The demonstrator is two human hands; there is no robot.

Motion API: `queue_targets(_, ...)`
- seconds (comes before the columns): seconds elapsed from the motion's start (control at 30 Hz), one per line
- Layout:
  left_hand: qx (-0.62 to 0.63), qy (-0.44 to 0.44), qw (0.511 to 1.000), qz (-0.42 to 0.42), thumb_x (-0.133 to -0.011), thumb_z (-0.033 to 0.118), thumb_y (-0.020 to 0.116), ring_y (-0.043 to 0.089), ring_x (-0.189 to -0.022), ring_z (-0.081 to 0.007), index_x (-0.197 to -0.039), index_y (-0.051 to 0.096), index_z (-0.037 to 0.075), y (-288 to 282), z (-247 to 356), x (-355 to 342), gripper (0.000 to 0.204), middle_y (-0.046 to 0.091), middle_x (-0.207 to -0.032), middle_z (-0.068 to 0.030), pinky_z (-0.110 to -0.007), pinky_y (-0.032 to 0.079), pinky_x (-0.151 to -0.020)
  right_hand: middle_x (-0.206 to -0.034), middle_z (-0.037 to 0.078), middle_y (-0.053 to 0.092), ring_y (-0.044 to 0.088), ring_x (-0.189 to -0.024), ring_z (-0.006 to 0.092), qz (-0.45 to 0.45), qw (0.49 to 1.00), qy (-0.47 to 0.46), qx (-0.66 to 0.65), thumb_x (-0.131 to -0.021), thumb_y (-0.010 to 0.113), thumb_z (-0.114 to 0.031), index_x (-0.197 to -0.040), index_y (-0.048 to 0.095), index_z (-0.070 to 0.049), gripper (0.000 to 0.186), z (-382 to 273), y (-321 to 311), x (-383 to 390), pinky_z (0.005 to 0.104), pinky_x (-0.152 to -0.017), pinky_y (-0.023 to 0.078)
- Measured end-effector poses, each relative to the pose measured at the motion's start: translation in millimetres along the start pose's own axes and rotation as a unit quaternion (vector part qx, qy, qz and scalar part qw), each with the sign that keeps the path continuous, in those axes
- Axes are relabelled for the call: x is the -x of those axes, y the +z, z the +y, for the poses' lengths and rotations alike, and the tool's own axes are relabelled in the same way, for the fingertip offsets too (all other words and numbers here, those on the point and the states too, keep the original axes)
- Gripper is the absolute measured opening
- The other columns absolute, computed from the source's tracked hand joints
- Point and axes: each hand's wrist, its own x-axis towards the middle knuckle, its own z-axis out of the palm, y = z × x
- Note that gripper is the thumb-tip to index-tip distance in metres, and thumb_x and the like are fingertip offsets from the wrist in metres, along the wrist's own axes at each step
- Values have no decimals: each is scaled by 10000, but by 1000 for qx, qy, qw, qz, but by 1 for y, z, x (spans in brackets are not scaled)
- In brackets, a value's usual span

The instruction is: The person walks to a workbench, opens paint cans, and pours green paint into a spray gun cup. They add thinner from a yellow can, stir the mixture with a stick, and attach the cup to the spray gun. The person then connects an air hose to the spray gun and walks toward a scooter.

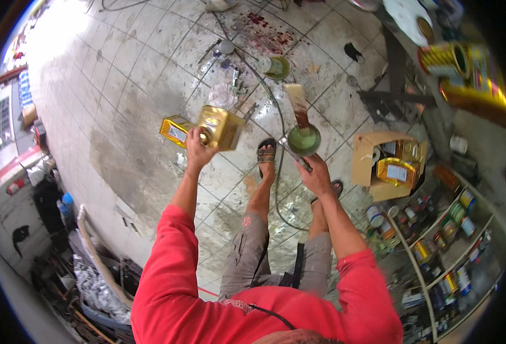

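My left hand [201,149] is closed on a gold metal can [223,121] by its round opening; beside it is a gold rectangular piece with a white label [173,131]. My right hand [317,172] grips what looks like a spray gun [303,162] topped by a round cup of green liquid [303,140]. A pale, brown-stained stick or brush [296,103] reaches up from the cup's far edge; I cannot tell whether it rests in it. My sandalled feet stand on the dirty tiled floor [167,69] below.
A hose [273,97] snakes across the floor past another green-stained container [277,67]. At right are a cardboard box of gold cans [365,166], more gold cans [468,92], dark scraps [396,97] and racks of spray cans and bottles [453,223]. Clutter [98,275] lines the lower left.
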Motion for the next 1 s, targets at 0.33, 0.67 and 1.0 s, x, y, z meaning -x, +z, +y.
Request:
queue_targets(0.33, -63, -321, 920, 215, -611, 351, 888, 520, -1199, -449, -1269, 495, 47, 61, -153, -134, 825, 486, -1315, -245, -503, 461, -1050, -1218, 206, 721, 666, -1188, 260, -20, 991, 134, -9, -918, 719, -127, -1309, 677, -23, 407, -37, 16, -14, 362, -1032, 467)
queue_targets(0.67, 202, -227, 953, -8, -761, 495, 857, 675, -1111, -330, -1291, 659, 50, 57, -147, -103, 720, 700, -1186, -198, -451, 535, -954, -1214, 188, 725, 696, -1129, 280, -45, 998, 43, -18, -894, 743, -83, -1307, 676, -29, 422, -125, 22, -30, 355, -997, 496)
queue_targets(1.0, 562, 182, 791, -158, -879, 306, 827, 597, -1140, -160, -1352, 603, 58, -251, 255, -53, 579, 662, -1248, -41, -335, 497, -980, -1351, 179, 666, 621, -1281, 277, -88, 996, -12, -24, -932, 706, -138, -1391, 625, -44, 476, -279, -23, -5, 363, -1104, 438)
